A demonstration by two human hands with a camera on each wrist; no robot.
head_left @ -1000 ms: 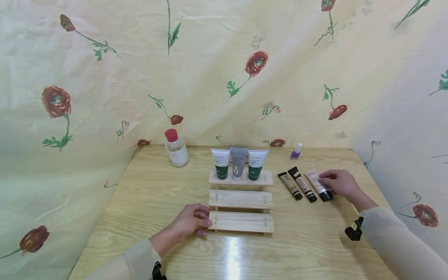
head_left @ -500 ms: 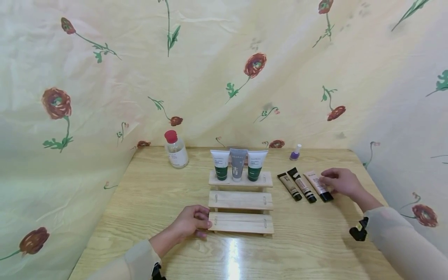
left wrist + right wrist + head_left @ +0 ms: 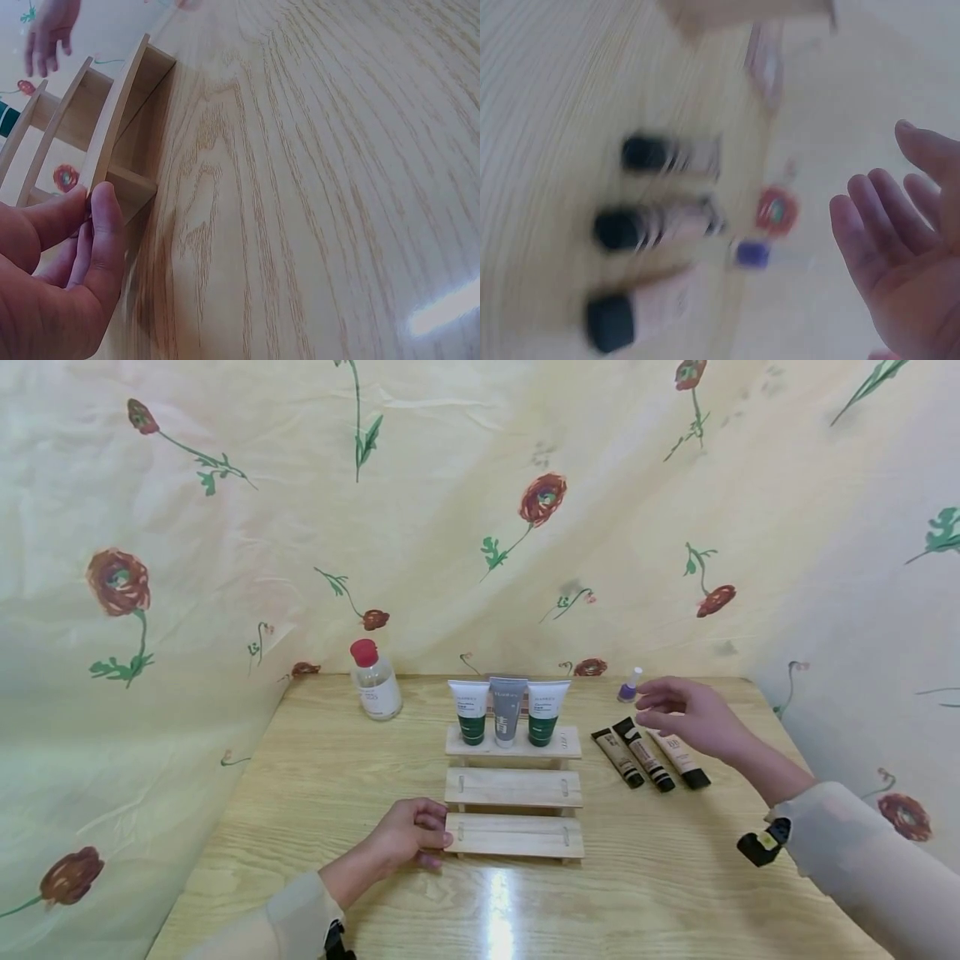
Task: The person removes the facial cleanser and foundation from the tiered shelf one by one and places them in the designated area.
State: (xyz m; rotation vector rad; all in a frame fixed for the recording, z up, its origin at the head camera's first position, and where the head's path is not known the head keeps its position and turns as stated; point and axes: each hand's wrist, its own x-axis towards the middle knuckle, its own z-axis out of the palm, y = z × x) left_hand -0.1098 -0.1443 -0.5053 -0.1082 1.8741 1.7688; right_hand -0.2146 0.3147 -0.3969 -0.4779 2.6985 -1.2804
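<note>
Pale cloth [image 3: 420,510] printed with red poppies hangs behind and beside a wood-grain worktop [image 3: 322,756], on which light glares near the front edge. At the back left stands a clear bottle [image 3: 377,689] with a red cap; at the back right, a small purple bottle [image 3: 627,692] with a white cap. Between them, at the middle of the worktop, is a three-tier wooden rack [image 3: 517,837]. Two white-and-green tubes [image 3: 472,714] stand on its top tier with a grey tube [image 3: 507,714] between them, and a pinkish item, partly hidden, shows behind.

The left hand [image 3: 408,833] has its grip pinched on the left end of the lowest tier, thumb against fingers. The right hand [image 3: 693,718] is raised, its grip loose with fingers relaxed, over the far end of a pink tube [image 3: 681,758], which it partly covers from the head camera; the purple bottle lies just past its fingertips in that view.

The rack's boards run left to right, stepping up away from the person. Upright tubes rest with their wide crimped ends up. Beside the pink tube lie two black-and-gold tubes [image 3: 618,759], all three slanting, black caps towards the person.

"BB" reads on the pink tube; other lettering is too small to make out.
</note>
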